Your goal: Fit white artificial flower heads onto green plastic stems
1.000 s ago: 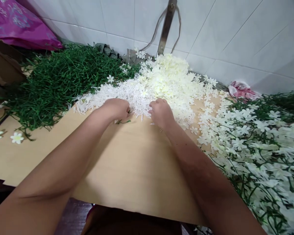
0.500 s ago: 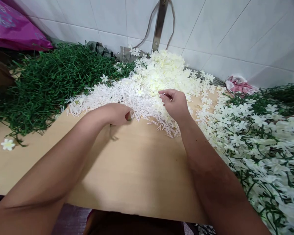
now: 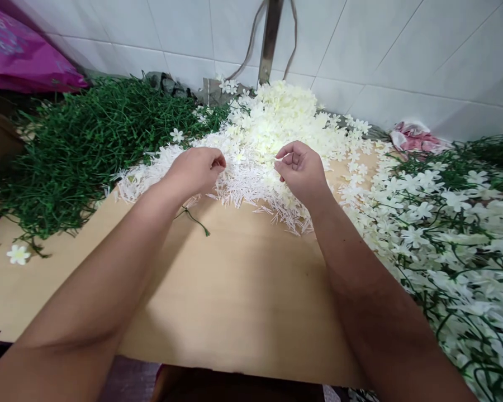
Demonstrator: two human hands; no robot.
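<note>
My left hand (image 3: pixel 199 170) is over the near left part of a heap of thin white sticks (image 3: pixel 245 187), its thumb and fingers drawn together. Whatever lies between those fingertips is too small to make out. To its right, my right hand (image 3: pixel 304 173) is curled in a pinch in front of a pile of creamy white artificial flowers (image 3: pixel 287 120). A tiny pale bit seems to show at its fingertips, but its kind is unclear. One green plastic stem (image 3: pixel 198 220) lies on the board just below my left wrist, partly hidden by it.
A large heap of green stems (image 3: pixel 92 145) covers the left back of the wooden board (image 3: pixel 235 290). Finished-looking white flower sprays (image 3: pixel 456 251) pile up on the right. A pink bag (image 3: pixel 23 53), a red-and-white cloth (image 3: pixel 417 138) and a metal bar (image 3: pixel 270 42) stand along the tiled wall.
My left hand has risen from the board's surface beside the green stem to the white sticks, leaving the stem lying in view. My right hand stays nearly in place; the white stick at its fingertips shows less clearly.
</note>
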